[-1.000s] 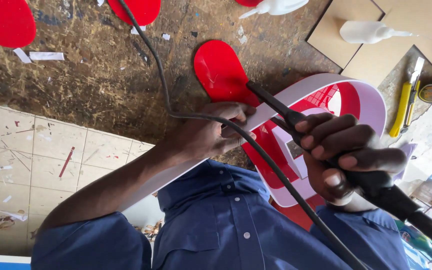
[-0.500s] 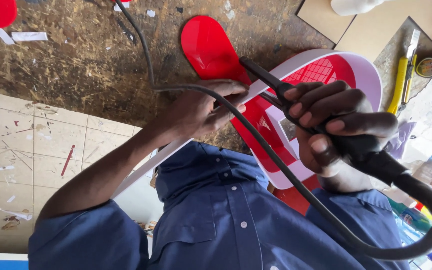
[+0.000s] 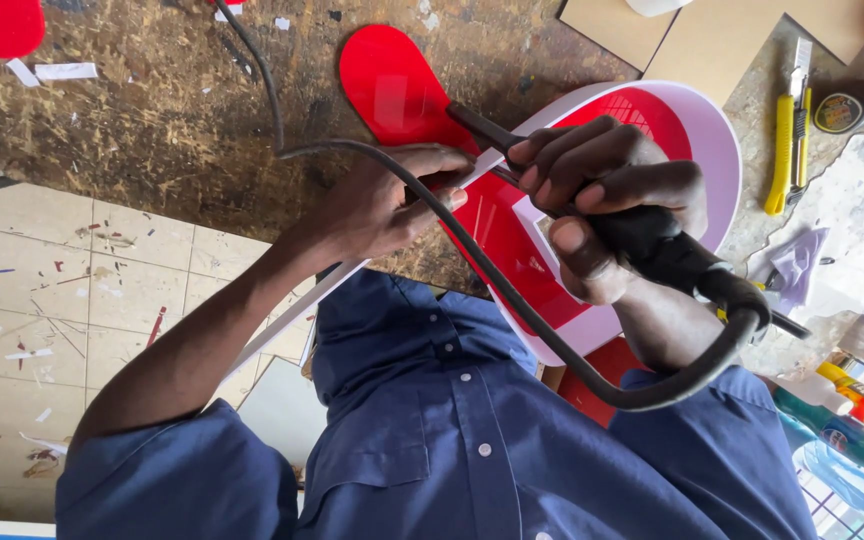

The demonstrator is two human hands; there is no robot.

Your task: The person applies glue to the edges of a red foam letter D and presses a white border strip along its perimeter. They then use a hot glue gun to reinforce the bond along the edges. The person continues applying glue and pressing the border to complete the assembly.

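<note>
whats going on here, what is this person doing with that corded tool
A person in a blue shirt works over a worn wooden bench. The right hand grips a black corded tool, its tip down at a red and white rounded panel. The left hand steadies the panel's edge. A yellow utility knife lies beside it.

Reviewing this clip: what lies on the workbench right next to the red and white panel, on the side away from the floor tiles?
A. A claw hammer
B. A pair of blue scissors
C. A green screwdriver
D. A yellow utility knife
D. A yellow utility knife lies on the bench beside the red and white panel, while the right hand grips a black corded tool over the panel.
</note>
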